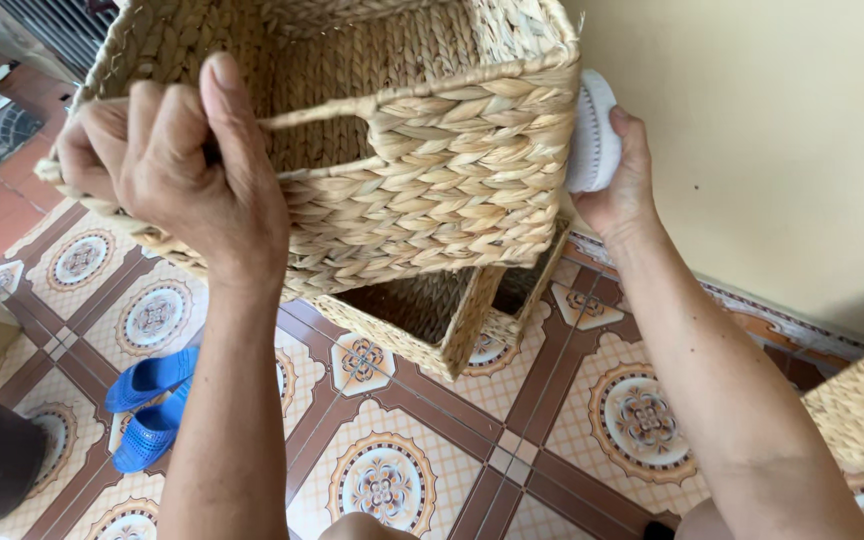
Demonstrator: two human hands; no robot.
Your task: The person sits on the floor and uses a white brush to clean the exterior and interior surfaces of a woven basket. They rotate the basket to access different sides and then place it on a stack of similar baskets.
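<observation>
large rectangular woven straw basket (pixel 432 130): held up above patterned tile floor (pixel 552 400), left hand (pixel 167 165) closed on its rim beside the handle slot. right hand (pixel 622 175) grips a white round brush (pixel 592 130) against the basket's far side. smaller woven basket (pixel 432 320) on floor beneath; blue sandals (pixel 152 400) at left.

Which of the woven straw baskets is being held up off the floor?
The large woven straw basket, gripped by the left hand; the smaller woven basket rests on the tiled floor below.

Below you: patterned floor tiles (pixel 552 400), a pair of blue sandals (pixel 152 405), a second woven basket (pixel 432 320), and a cream wall (pixel 782 130).
</observation>
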